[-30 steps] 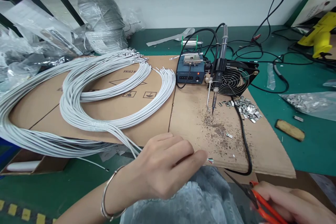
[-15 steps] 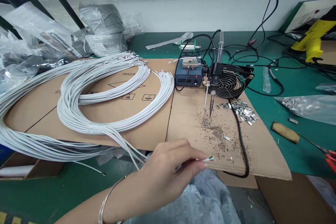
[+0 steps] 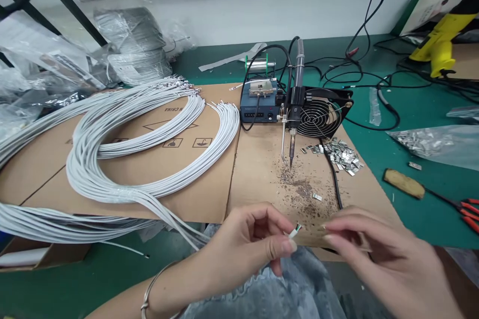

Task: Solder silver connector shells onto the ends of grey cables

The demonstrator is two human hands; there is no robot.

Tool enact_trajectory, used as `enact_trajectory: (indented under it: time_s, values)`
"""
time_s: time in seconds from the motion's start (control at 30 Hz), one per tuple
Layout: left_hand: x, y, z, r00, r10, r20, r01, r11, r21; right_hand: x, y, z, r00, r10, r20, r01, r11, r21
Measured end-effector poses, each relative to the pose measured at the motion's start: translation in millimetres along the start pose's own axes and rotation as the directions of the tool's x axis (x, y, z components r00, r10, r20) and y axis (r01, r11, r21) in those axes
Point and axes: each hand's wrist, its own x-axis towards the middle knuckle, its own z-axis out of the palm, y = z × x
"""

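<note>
Pinching a thin white cable's stripped end [image 3: 295,231], left hand [image 3: 243,244] was seen | right hand [image 3: 377,254], fingers loosely open and empty, was held near | wire-end preparation judged underway; a fine fingertip grip was called for.

The left hand [image 3: 243,241] comes in from 7 o'clock, forearm bare, a thin bangle at the wrist. Its thumb and forefinger are pinched together, the other fingers curled beneath. The right hand [image 3: 377,254] enters from 4 o'clock, blurred, fingers loosely bent and pointing toward 9 o'clock, fingertips just beside the left hand's pinch.
</note>
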Motion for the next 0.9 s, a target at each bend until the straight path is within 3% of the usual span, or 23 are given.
enact_trajectory:
  time_s: [0.13,0.43,0.57,0.8,0.9]
  values:
    - [-1,0,0.8,1.000,0.018,-0.021,-0.018,1.000,0.009,11,-17,30,0.986,0.036,0.162,-0.072,0.973,0.220]
    - [0,3,-1.0,0.999,0.003,-0.039,-0.002,1.000,0.029,12,-11,34,0.951,0.219,0.218,-0.285,0.893,0.348]
    - [1,3,-2.5,1.000,0.000,-0.028,0.001,1.000,0.022,15,-13,35,0.945,0.218,0.245,-0.306,0.854,0.422]
    - [10,-5,-3.9,1.000,0.013,-0.018,-0.013,0.999,-0.037,10,-8,52,0.962,0.245,0.119,-0.264,0.733,0.627]
    - [17,-9,-6.8,1.000,0.000,-0.005,-0.001,0.994,-0.114,5,-7,63,0.977,0.214,-0.009,-0.173,0.811,0.559]
